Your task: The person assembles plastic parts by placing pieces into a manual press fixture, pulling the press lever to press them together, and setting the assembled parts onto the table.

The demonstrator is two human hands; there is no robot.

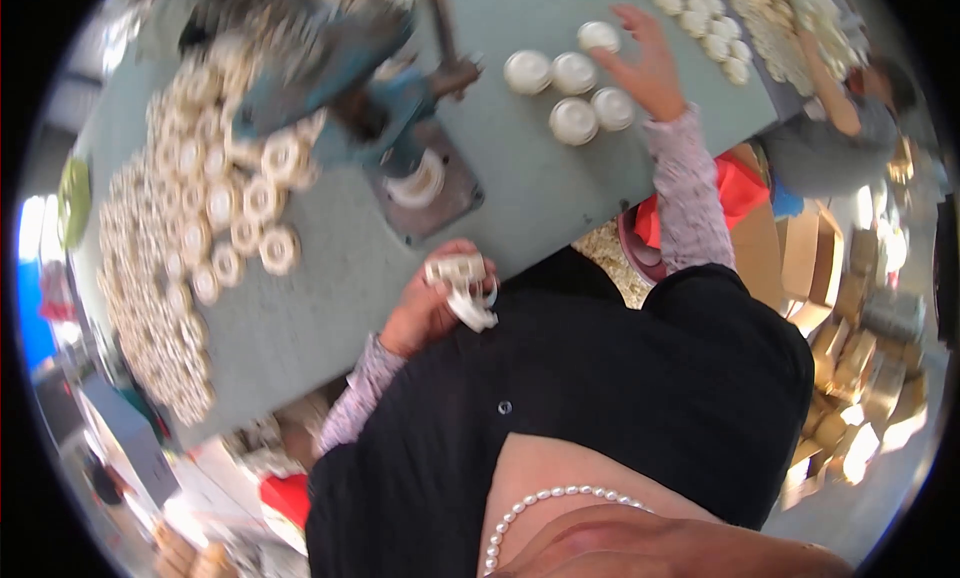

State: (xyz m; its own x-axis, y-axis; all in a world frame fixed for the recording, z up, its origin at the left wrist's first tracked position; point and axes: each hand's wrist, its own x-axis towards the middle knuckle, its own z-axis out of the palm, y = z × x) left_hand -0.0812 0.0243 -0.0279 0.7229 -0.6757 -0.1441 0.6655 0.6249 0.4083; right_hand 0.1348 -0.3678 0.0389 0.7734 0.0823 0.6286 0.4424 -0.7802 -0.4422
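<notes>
My left hand (424, 308) is closed around white plastic parts (462, 278) at the table's near edge, close to my body. Their exact shape is partly covered by the fingers. Farther off to the right, my right hand (648, 70) reaches over the table with fingers apart. Its thumb side is at the farthest of several round white caps (598, 36); whether it touches the cap I cannot tell. Between the hands and farther left stands a blue hand press (400, 158), its upper part blurred. A white ring (415, 183) sits on the press base.
A large heap of cream plastic rings (225, 203) spreads over the table's left side. More white caps (700, 18) lie in rows at the far right. Another person (835, 143) works beyond the right edge. Cardboard boxes (808, 268) and a red bag (735, 193) are beside the table.
</notes>
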